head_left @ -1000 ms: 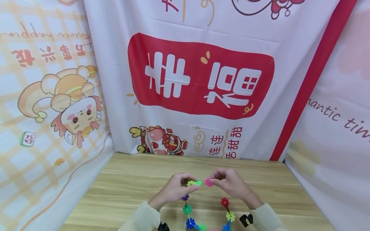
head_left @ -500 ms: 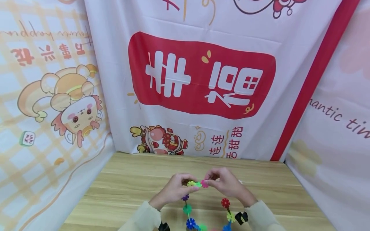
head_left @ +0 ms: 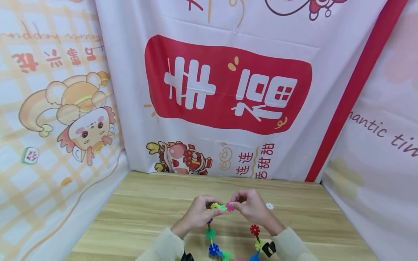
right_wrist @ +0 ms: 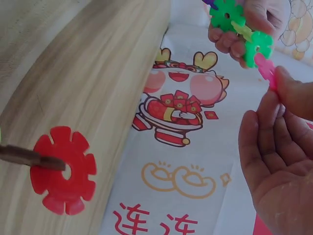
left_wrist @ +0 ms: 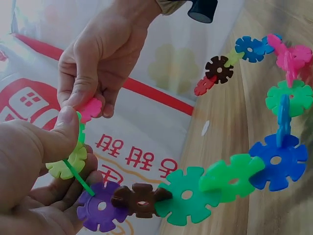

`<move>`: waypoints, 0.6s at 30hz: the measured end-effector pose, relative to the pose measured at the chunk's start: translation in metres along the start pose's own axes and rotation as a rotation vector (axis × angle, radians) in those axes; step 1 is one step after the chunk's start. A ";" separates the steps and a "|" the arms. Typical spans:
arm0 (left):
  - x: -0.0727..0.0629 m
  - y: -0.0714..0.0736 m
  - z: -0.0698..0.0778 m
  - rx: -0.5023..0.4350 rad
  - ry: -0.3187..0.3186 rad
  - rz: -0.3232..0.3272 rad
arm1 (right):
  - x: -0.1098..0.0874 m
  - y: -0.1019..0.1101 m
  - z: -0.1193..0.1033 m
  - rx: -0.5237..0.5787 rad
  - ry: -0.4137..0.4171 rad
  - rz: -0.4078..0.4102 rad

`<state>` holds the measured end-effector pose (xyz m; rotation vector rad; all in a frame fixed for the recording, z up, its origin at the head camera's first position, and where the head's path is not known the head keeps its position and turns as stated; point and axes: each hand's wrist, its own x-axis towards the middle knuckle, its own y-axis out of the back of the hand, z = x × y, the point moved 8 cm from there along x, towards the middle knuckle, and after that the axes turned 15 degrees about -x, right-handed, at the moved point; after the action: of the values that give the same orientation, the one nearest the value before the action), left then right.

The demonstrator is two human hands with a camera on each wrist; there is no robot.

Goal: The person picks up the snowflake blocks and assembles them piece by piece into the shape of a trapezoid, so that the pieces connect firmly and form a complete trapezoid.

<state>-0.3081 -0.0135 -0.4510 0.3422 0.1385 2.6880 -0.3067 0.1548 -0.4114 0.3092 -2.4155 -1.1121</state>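
Note:
In the head view my left hand (head_left: 197, 213) pinches a chain of slotted plastic discs near its yellow-green disc (head_left: 214, 205). A pink snowflake disc (right_wrist: 265, 68) is pinched between the thumb and fingers of my right hand (head_left: 252, 209). The pink disc meets the chain's end green disc (right_wrist: 257, 49); how deep the slots mesh I cannot tell. From my left hand the chain runs through a purple disc (left_wrist: 102, 206), a brown disc (left_wrist: 142, 200) and a teal disc (left_wrist: 187, 196), then bends round towards a red disc (right_wrist: 63, 170) at its other end.
A loose white disc (head_left: 269, 206) lies on the wooden table (head_left: 147, 203), to the right of my right hand. Printed cloth (head_left: 228, 152) hangs behind the table's far edge, with more cloth at both sides. Black wrist devices (head_left: 269, 249) are at both sleeves.
My right hand has moved left, bringing the pink disc from apart to against the green end disc. The white disc on the table has come into sight. The left hand has barely moved.

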 end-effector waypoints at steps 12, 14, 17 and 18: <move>0.003 0.002 -0.010 -0.133 0.046 0.116 | -0.005 -0.004 0.004 0.016 -0.155 0.190; 0.003 0.001 -0.010 -0.126 0.044 0.123 | -0.005 -0.004 0.005 0.008 -0.162 0.186; 0.003 0.000 -0.011 -0.097 0.052 0.116 | -0.003 -0.005 0.003 -0.024 -0.146 0.150; 0.004 0.000 -0.011 -0.089 0.055 0.114 | -0.002 -0.005 0.002 -0.036 -0.139 0.137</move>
<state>-0.3142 -0.0122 -0.4612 0.2565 0.0160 2.8063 -0.3061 0.1540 -0.4167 0.0543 -2.4918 -1.1474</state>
